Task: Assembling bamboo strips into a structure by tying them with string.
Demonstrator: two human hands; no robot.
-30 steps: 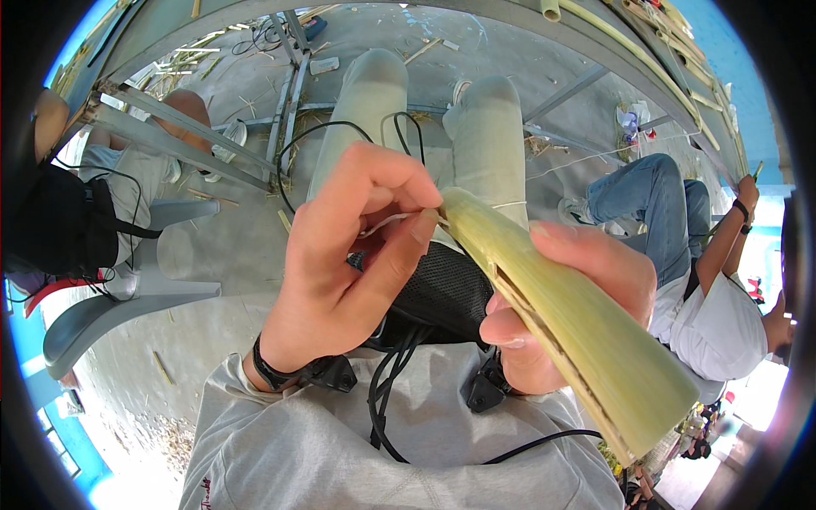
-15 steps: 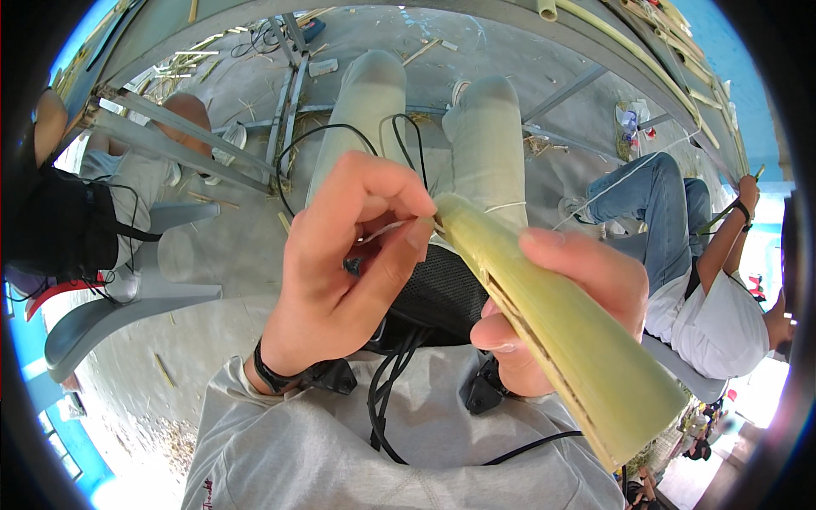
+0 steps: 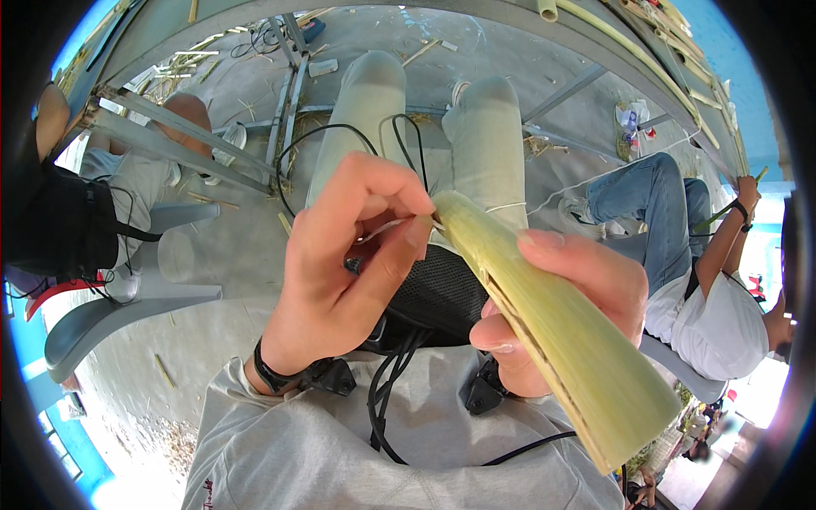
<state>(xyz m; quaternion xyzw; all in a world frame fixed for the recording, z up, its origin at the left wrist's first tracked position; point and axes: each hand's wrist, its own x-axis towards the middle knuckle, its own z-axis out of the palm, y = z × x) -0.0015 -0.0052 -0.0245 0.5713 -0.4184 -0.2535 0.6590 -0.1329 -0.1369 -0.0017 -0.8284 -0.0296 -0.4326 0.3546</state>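
Split pale-green bamboo piece (image 3: pixel 544 331) gripped in right hand (image 3: pixel 557 319), long axis running up-left to down-right; left hand (image 3: pixel 340 272) nearer its upper tip, fingers (image 3: pixel 399 246) pinched shut on thin white string (image 3: pixel 382 229) there

An open-air bamboo workshop: a concrete floor (image 3: pixel 229 246) littered with bamboo scraps (image 3: pixel 166 371), grey plastic chairs (image 3: pixel 127 306), long bamboo poles (image 3: pixel 654 59) stacked along one edge, and seated workers (image 3: pixel 705 314) nearby.

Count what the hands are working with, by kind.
Hands: 2 (left hand, right hand)
Pale green split bamboo stalk: 1
Thin white string pinched at the stalk's tip: 1
Total: 4
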